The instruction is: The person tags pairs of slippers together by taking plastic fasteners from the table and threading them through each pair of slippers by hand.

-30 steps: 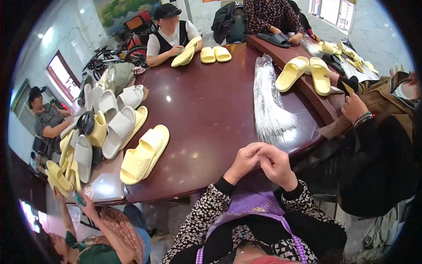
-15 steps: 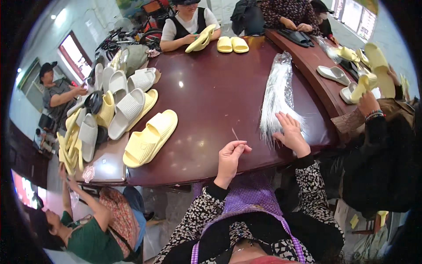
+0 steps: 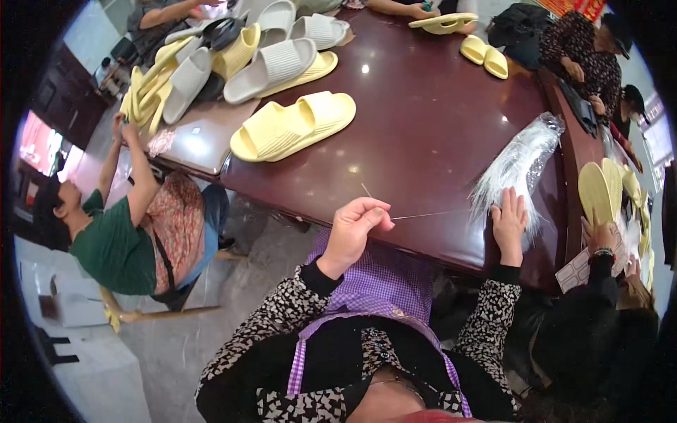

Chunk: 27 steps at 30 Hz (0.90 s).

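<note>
My left hand (image 3: 358, 229) is closed in a pinch above the table's near edge. Between its fingers runs a thin pale strand (image 3: 431, 214), stretched sideways to a bundle of strands. A short, needle-like tip (image 3: 365, 190) sticks up past the same fingers; its exact kind is too small to tell. My right hand (image 3: 509, 224) lies flat with fingers spread over the loose near end of the white strand bundle (image 3: 502, 176). Clear plastic wrap (image 3: 546, 130) covers the bundle's far end.
A pair of yellow slides (image 3: 293, 127) lies on the dark red table (image 3: 402, 106), left of my hands. Beyond are piled grey slides (image 3: 271, 70). Yellow slippers (image 3: 484, 56) stand at the far side. Co-workers handle slippers to my left, right and across.
The view has turned, shifting the table contents. A strand now stretches between my left hand and the bundle. My right hand has come down onto the strands' loose end.
</note>
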Available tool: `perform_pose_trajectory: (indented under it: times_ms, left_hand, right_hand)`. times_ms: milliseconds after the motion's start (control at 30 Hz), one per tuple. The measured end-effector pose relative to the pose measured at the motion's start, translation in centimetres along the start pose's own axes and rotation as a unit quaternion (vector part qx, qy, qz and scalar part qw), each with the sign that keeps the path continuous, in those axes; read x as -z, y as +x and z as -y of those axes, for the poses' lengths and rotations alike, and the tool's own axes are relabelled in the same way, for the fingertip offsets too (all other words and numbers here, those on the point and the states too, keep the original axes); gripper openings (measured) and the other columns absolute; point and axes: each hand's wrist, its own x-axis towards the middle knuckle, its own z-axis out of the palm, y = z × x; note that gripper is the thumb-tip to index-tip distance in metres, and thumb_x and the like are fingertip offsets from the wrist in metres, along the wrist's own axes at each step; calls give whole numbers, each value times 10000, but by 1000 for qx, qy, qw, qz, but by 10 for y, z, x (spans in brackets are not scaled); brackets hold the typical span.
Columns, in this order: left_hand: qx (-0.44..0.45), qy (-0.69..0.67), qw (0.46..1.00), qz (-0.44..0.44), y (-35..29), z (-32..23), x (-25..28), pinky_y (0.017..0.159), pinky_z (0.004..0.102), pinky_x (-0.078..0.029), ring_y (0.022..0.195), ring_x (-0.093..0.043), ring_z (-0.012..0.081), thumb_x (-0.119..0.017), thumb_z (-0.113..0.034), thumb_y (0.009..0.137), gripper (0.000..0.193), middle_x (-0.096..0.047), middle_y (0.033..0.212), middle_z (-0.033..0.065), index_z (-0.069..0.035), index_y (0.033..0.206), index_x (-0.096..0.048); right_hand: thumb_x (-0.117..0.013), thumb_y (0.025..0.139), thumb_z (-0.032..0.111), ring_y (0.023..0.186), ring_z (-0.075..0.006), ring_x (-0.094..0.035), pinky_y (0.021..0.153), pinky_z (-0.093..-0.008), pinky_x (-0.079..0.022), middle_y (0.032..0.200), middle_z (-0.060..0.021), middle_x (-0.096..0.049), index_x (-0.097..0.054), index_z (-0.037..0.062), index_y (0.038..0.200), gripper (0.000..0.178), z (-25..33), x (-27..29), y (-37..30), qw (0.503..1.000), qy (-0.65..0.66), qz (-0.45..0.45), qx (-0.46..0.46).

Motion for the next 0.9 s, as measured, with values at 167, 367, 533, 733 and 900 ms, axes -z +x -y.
perform_pose_trajectory:
  times_ms: [167, 367, 533, 733, 900]
  left_hand:
    - [-8, -26, 999, -26, -13, -10, 6, 742, 356, -532, 706, -606, 180, -509, -59, 937, 145, -615, 739, 94, 30, 1003, -602]
    - [-87, -81, 989, -84, -3, -45, 37, 730, 356, -536, 685, -604, 178, -501, -68, 942, 152, -611, 744, 90, 27, 1015, -594]
    - [-95, -56, 982, -151, -12, -65, 40, 712, 344, -544, 685, -606, 179, -506, -71, 941, 153, -614, 761, 93, 28, 1025, -586]
    - [-61, -15, 987, -146, -7, -55, 14, 692, 341, -552, 711, -614, 187, -511, -79, 943, 153, -617, 778, 104, 25, 1027, -585]
    - [0, -56, 997, -50, -5, -49, -12, 706, 323, -542, 724, -618, 179, -511, -72, 940, 158, -622, 785, 104, 30, 1036, -583]
  right_hand:
    - [-487, 923, 378, 1397, -327, -202, 1114, -504, -149, 1504, -98, -279, -334, 85, 1420, 597, 1, 8, -7, 1000, 10, -12, 13]
    - [-518, 906, 376, 1396, -326, -207, 1107, -505, -151, 1504, -96, -279, -331, 84, 1420, 620, -1, 11, -9, 1000, 23, -12, 8]
    - [-567, 884, 326, 1373, -317, -265, 1099, -505, -174, 1469, -104, -346, -380, 72, 1391, 597, -1, 17, -14, 996, 59, -61, 39]
    - [-676, 779, 124, 1230, -328, -472, 1036, -440, -334, 1290, -153, -540, -519, 37, 1273, 525, 77, 79, -11, 908, 318, -138, 234]
    - [-643, 779, 34, 1059, -312, -578, 955, -403, -409, 1091, -133, -627, -575, 18, 1167, 394, 178, 92, -20, 850, 344, -74, 392]
